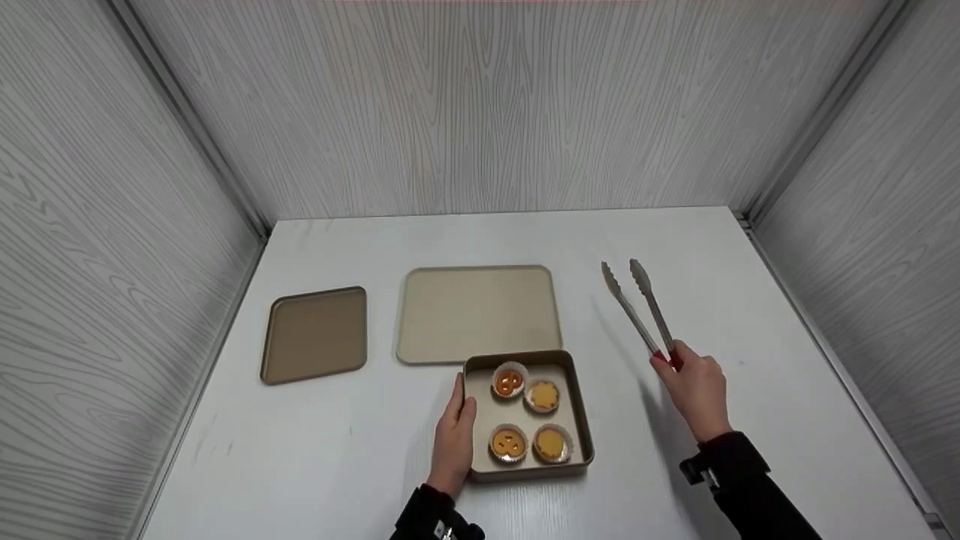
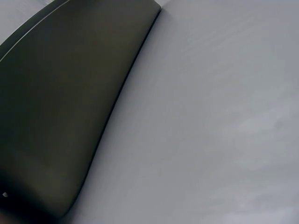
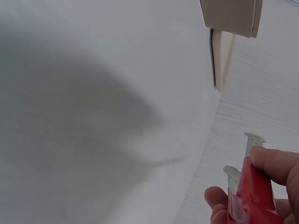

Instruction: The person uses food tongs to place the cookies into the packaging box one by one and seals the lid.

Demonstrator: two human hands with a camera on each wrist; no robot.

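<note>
My left hand (image 1: pixel 453 442) holds the left side of a deep square baking pan (image 1: pixel 528 474), its thumb by the rim. Several small round tarts in paper cups sit in this pan, among them an orange-brown tart (image 1: pixel 509 383) and a yellow-topped tart (image 1: pixel 551 444). The left wrist view has the pan's dark outer wall (image 2: pixel 70 102) against the table. To the right, my right hand (image 1: pixel 694 386) grips red-handled metal tongs (image 1: pixel 634 315) above the table. The tongs' tips are spread apart with nothing between them, pointing away from me.
A shallow beige tray (image 1: pixel 476 315) lies just behind the pan. Further left lies a smaller brown tray (image 1: pixel 316 335). The white table (image 1: pixel 360 457) is enclosed by wood-grained panels (image 1: pixel 480 112) at the back and both sides.
</note>
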